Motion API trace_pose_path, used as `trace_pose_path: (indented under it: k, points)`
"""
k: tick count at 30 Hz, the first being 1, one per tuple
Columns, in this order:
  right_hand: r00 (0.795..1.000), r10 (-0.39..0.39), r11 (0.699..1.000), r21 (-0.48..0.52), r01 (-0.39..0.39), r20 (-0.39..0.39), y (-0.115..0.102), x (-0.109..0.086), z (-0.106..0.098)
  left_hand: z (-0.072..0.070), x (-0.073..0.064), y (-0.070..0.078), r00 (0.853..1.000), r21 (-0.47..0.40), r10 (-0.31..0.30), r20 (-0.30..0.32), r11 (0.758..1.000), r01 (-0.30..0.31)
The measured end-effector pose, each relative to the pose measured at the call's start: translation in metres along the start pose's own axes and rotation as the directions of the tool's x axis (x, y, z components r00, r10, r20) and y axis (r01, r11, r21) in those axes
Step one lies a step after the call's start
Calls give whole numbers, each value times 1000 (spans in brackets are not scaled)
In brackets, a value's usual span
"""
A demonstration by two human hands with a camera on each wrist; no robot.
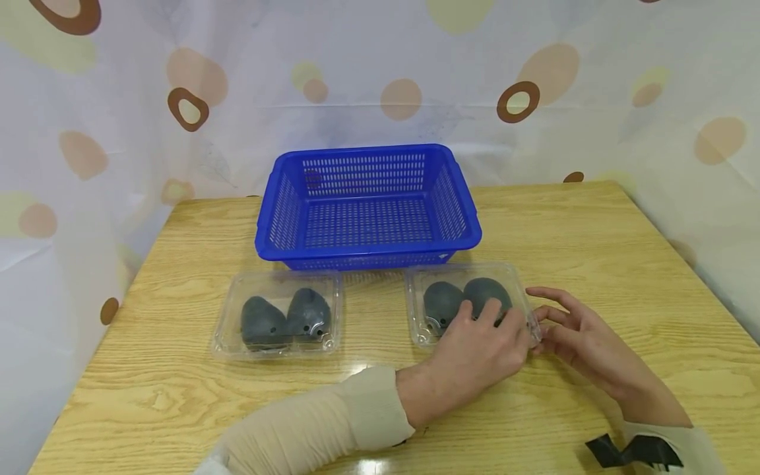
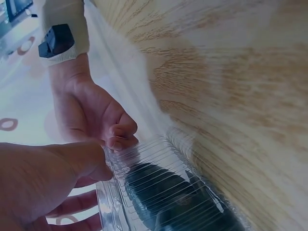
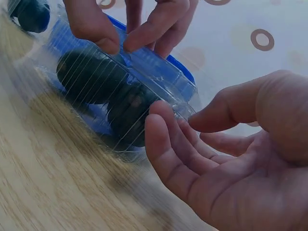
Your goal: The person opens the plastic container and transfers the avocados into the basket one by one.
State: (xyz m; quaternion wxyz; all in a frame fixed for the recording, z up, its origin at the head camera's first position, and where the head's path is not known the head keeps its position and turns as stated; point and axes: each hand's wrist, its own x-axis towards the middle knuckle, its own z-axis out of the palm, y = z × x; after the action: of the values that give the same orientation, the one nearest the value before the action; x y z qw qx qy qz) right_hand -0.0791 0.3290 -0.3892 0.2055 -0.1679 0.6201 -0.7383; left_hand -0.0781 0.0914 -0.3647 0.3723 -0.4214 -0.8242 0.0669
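A clear plastic clamshell box (image 1: 417, 313) on the right side holds two dark green avocados (image 1: 442, 303), seen through its ridged plastic. Across its front right part lies my left hand (image 1: 479, 346); in the right wrist view its thumb and fingers pinch the box's rim. My right hand (image 1: 588, 343) is at the box's right end, thumb (image 3: 226, 108) and curled fingers (image 3: 168, 154) on either side of the corner. Part of one avocado is hidden behind the left hand in the head view.
A second clear clamshell box (image 1: 228, 326) with two avocados (image 1: 261, 323) lies to the left. Behind both boxes stands a blue slatted basket (image 1: 368, 251) with nothing inside. The wooden table (image 1: 148, 396) meets a patterned curtain (image 1: 356, 66) at the back.
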Motion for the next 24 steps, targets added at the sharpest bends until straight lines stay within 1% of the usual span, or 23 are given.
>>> trace_pose_path:
  k: [3, 6, 9, 12, 15, 16, 19, 22, 24]
  points:
    - [999, 32, 998, 48, -33, 19, 0, -1, -3, -1, 0, -1, 999, -10, 11, 53, 1000, -10]
    - [996, 47, 993, 107, -55, 79, 1, -3, -7, -2, 1, -2, 997, -20, 23, 70, 1000, -21]
    - [991, 46, 985, 160, -67, 129, 2, -4, -10, -2, 1, -3, 999, -21, 20, 49, 1000, -19]
    - [989, 37, 982, 179, -64, 145, 4, -4, -11, -1, 1, -2, 1000, -8, -1, -12, 1000, 1]
    - [987, 33, 980, 188, -62, 155, 4, -5, -12, 1, 1, 0, 997, 3, -19, -74, 1000, 19]
    - [987, 37, 979, 194, -67, 156, 4, -5, -12, 1, 1, 0, 996, 5, -20, -86, 1000, 21]
    - [986, 46, 975, 209, -79, 160, 5, -4, -13, 0, 2, 1, 996, 13, -9, -91, 1000, 11]
    - [984, 42, 971, 226, -81, 174, 6, -4, -13, 0, 2, 1, 998, 12, 12, -63, 1000, -11]
    - [983, 33, 970, 230, -76, 183, 7, -4, -13, 0, 2, 2, 998, 12, 19, -57, 1000, -18]
